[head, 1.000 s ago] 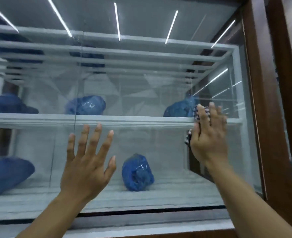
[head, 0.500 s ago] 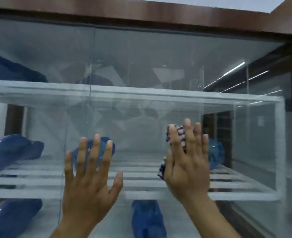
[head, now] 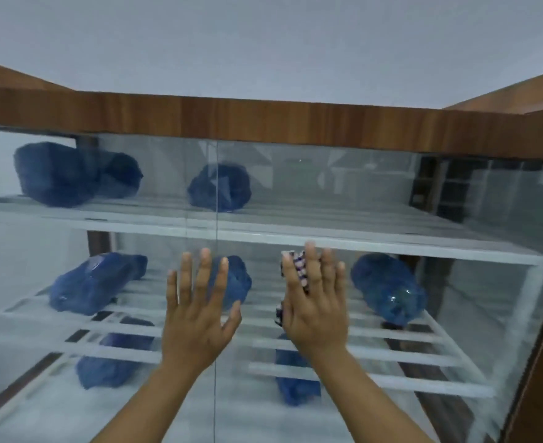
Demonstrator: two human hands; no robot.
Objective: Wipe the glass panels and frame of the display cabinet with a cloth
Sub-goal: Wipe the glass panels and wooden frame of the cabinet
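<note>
cabinet: brown wood-framed glass display cabinet (head: 263,119); glass front (head: 343,193) in two panels that meet at a vertical seam (head: 215,215) near centre
top shelf: white slatted shelf (head: 295,241); at its left two dark blue plastic-wrapped bundles (head: 56,174) overlap, and one more blue bundle (head: 219,187) sits right behind the seam
middle shelf: white slatted rack (head: 391,343); it holds a long blue wrapped bundle (head: 94,282) at left, a blue bundle half hidden by the left hand (head: 238,279) and a shiny blue bundle (head: 388,289) at right
below: two blurred blue bundles (head: 113,362), seen through the slats, one left and one centre
left hand: left hand (head: 196,318) is raised with the palm toward the glass, across the seam; fingers (head: 204,270) straight and slightly spread, holding nothing
cloth: dark-and-white checked cloth (head: 295,266) lies flat on the right panel just right of the seam, under the right hand; it peeks out above the index finger and beside the thumb
right hand: right hand (head: 316,308) has its fingers (head: 311,263) straight and close together, pressing the cloth on the glass
change: 1.0 s ago the cloth hand was by the right frame post, now it is near the seam; the hands are closer together than 0.5 s ago; the view has tilted up, so the ceiling (head: 263,43) now shows above the wood top
</note>
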